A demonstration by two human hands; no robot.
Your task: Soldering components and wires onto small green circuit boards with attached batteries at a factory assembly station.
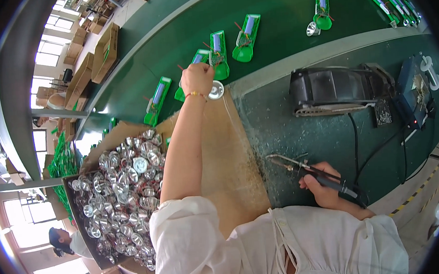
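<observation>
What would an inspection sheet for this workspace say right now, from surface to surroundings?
Surface: green table, with a brown board in front of the person.
Parts: green casings along the far side; silver reflectors piled in a cardboard box at left; a single reflector by the left wrist.
Clutter: pale crumbs scattered right of the board.
Hands: left hand closed at the casings, its grip hidden; right hand holding a soldering iron.
Cables: black cables curving over the table at right; thin red wires on several casings.
Surroundings: cartons and windows at left; another person at lower left.
</observation>
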